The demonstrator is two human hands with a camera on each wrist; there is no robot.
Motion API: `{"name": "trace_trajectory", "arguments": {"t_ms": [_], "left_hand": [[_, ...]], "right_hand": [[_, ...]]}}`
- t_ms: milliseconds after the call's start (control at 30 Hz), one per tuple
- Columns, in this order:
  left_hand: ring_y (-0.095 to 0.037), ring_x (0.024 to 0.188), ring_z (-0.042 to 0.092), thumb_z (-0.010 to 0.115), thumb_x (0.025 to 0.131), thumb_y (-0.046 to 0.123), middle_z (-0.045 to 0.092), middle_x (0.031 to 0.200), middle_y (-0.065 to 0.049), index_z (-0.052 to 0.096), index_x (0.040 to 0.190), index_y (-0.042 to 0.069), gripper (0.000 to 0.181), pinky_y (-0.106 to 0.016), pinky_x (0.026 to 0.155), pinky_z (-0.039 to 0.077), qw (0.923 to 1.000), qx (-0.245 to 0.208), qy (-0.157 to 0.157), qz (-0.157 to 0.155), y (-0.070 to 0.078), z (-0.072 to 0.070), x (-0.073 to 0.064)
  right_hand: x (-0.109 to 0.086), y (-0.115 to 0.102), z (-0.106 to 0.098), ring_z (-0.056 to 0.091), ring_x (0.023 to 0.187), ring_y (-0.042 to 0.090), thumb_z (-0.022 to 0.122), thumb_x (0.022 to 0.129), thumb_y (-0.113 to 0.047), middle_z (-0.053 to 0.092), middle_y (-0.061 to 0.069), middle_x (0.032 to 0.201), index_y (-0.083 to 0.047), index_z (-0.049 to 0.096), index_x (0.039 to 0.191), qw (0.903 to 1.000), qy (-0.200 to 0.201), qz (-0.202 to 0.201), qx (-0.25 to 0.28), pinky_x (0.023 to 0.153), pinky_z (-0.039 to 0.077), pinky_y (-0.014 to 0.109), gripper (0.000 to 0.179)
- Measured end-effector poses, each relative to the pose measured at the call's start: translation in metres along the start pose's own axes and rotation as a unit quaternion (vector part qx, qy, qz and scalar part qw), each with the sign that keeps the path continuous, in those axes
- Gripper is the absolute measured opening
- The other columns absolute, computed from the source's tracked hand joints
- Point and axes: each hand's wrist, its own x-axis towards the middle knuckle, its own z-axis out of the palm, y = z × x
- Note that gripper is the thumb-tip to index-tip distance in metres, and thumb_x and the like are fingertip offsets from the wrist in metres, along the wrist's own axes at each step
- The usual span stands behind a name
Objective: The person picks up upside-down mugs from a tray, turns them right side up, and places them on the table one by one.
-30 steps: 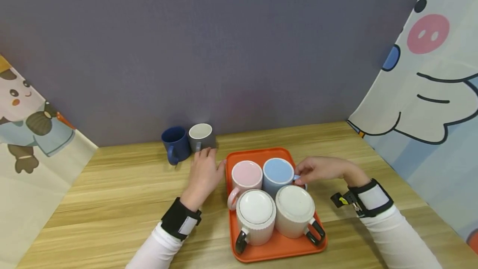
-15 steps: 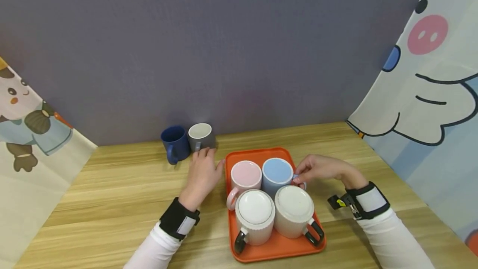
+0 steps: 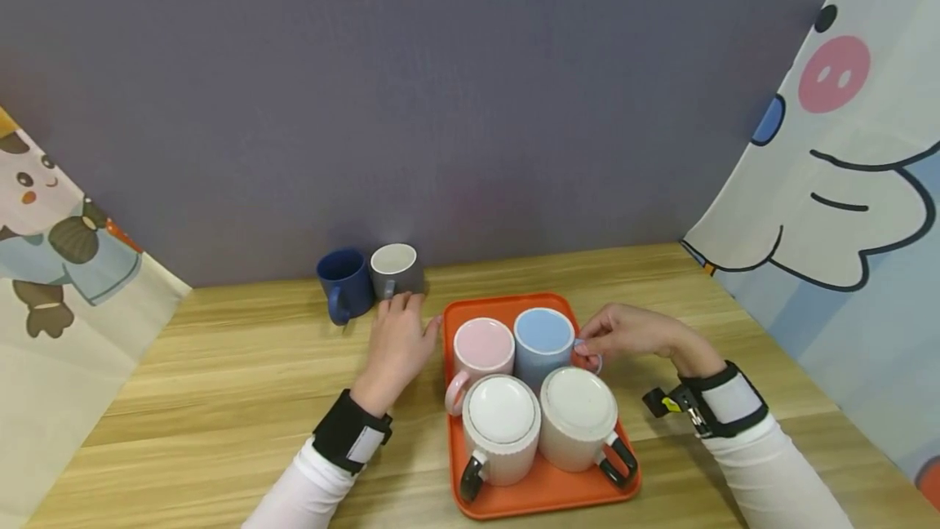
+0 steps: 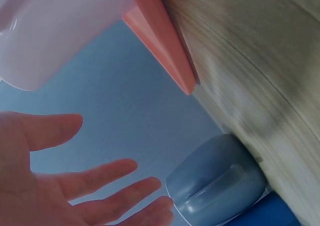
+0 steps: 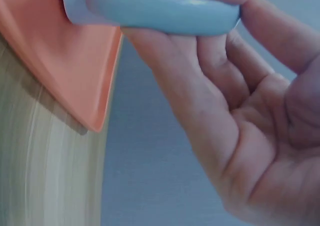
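Right grip (image 3: 624, 331) partly hides the light-blue mug handle (image 5: 165, 12).

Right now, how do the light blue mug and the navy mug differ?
The light blue mug is upside down, base upward; the navy mug is upright, opening upward. The right grip holds the light blue mug by its handle, while no hand touches the navy mug. In the head view, the light blue mug's handle points right; the navy mug's points toward the person. Both are blue mugs, the navy one darker.
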Motion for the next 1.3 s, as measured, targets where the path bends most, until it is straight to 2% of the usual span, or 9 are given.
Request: {"name": "trace_trajectory", "arguments": {"t_ms": [233,367,633,767,967,1100,1300], "left_hand": [[-0.043,0.110,0.049,0.065,0.088,0.027,0.056,0.121,-0.025,0.060,0.119,-0.002,0.043,-0.053,0.095,0.040,1.0000,-0.008,0.001,0.001,0.000,0.000,0.002],[-0.043,0.108,0.050,0.066,0.087,0.025,0.058,0.118,-0.024,0.061,0.117,-0.003,0.041,-0.051,0.093,0.041,0.9996,-0.016,0.021,0.011,0.002,-0.001,0.004],[-0.039,0.097,0.053,0.066,0.087,0.024,0.062,0.108,-0.021,0.063,0.109,-0.003,0.035,-0.046,0.087,0.043,0.9960,-0.042,0.072,0.033,0.008,-0.003,0.011],[-0.038,0.096,0.053,0.064,0.089,0.023,0.062,0.106,-0.021,0.063,0.107,-0.003,0.032,-0.044,0.085,0.044,0.9922,-0.074,0.094,0.034,0.015,-0.006,0.013],[-0.036,0.095,0.055,0.063,0.090,0.016,0.062,0.097,-0.020,0.064,0.101,-0.004,0.023,-0.044,0.086,0.044,0.9798,-0.135,0.140,0.046,0.025,-0.008,0.015],[-0.034,0.089,0.055,0.064,0.089,0.015,0.063,0.092,-0.018,0.064,0.095,-0.002,0.018,-0.043,0.081,0.045,0.9738,-0.151,0.164,0.046,0.031,-0.009,0.018],[-0.030,0.081,0.054,0.064,0.089,0.015,0.062,0.085,-0.015,0.063,0.089,0.000,0.015,-0.040,0.076,0.045,0.9688,-0.169,0.176,0.044,0.040,-0.013,0.021]], "right_hand": [[0.000,-0.007,0.004,0.058,0.070,0.009,0.055,0.096,-0.014,0.059,0.000,0.072,0.017,0.060,0.090,0.9992,0.020,0.018,0.030,0.071,0.055,0.037,0.032],[0.000,-0.009,0.005,0.060,0.071,0.011,0.056,0.095,-0.016,0.059,0.000,0.073,0.017,0.060,0.091,0.9981,0.043,0.032,0.032,0.073,0.055,0.042,0.034],[-0.001,-0.012,0.000,0.061,0.077,0.010,0.057,0.095,-0.017,0.062,-0.001,0.077,0.016,0.060,0.094,0.9932,0.091,0.038,0.061,0.077,0.054,0.034,0.033],[-0.001,-0.015,-0.004,0.060,0.080,0.009,0.056,0.096,-0.018,0.063,-0.001,0.081,0.012,0.060,0.096,0.9901,0.104,0.027,0.091,0.081,0.053,0.033,0.030],[0.002,-0.023,-0.008,0.060,0.081,0.009,0.053,0.097,-0.014,0.063,0.001,0.084,0.003,0.062,0.094,0.9830,0.122,-0.007,0.136,0.082,0.053,0.028,0.020],[0.003,-0.028,-0.010,0.060,0.081,0.011,0.053,0.097,-0.014,0.062,0.001,0.085,0.003,0.062,0.095,0.9803,0.133,-0.028,0.144,0.080,0.053,0.026,0.019],[0.006,-0.031,-0.011,0.061,0.081,0.011,0.051,0.098,-0.013,0.063,0.000,0.083,-0.001,0.064,0.093,0.9721,0.150,-0.054,0.172,0.079,0.053,0.025,0.018]]}}
